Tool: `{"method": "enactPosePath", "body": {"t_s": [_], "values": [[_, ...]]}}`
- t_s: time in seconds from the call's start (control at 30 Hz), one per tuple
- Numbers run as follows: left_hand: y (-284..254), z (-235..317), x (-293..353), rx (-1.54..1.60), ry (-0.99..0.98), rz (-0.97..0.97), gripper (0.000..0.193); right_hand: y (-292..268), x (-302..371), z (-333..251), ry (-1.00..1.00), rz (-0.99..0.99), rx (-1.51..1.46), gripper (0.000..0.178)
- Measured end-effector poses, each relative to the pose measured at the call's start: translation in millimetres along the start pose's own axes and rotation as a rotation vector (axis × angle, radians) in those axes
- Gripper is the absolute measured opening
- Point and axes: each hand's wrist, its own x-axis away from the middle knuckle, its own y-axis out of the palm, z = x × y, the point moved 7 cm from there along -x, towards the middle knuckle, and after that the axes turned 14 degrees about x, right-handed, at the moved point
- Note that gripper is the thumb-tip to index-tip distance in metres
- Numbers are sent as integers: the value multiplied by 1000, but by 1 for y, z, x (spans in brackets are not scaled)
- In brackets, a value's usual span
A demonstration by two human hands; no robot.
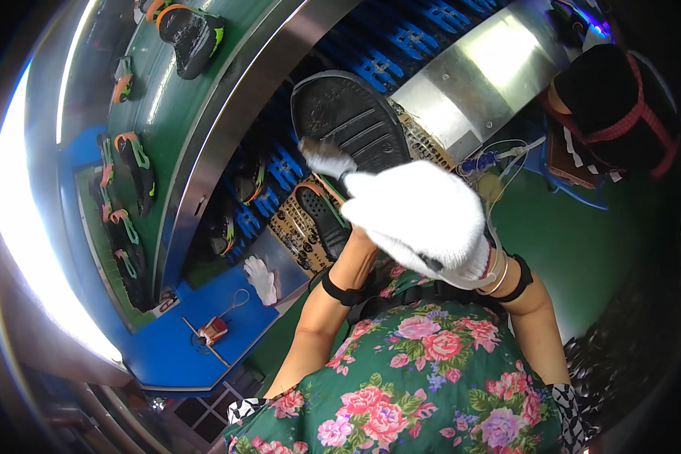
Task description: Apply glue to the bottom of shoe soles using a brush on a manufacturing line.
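Note:
A black shoe (352, 125), its grooved sole facing up, is held out in front of me. My right hand (427, 216), in a white knitted glove, is closed around a small brush (325, 157). The brush's bristles lie over the near left edge of the sole. My left hand (365, 236) is mostly hidden behind the glove; only the wrist area shows, so its grip on the shoe cannot be seen. Just below the brush, a black clog with holes and an orange edge (321, 216) lies on printed cardboard (299, 231).
To the left, a green conveyor belt (175, 102) with a steel edge (227, 91) carries several black and orange shoes. A blue table (159, 352) holds a white glove (261, 280). Blue racks (420, 38), a metal plate (477, 76) and loose tubing (499, 197) lie beyond my hands.

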Motion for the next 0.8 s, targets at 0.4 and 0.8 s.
{"method": "enactPosePath", "body": {"t_s": [0.4, 0.8], "values": [[2, 10, -7, 19, -30, -75, 110, 2, 9, 9, 25, -155, -182, 31], [54, 24, -17, 207, -39, -273, 123, -10, 14, 24, 139, -132, -189, 27]]}}
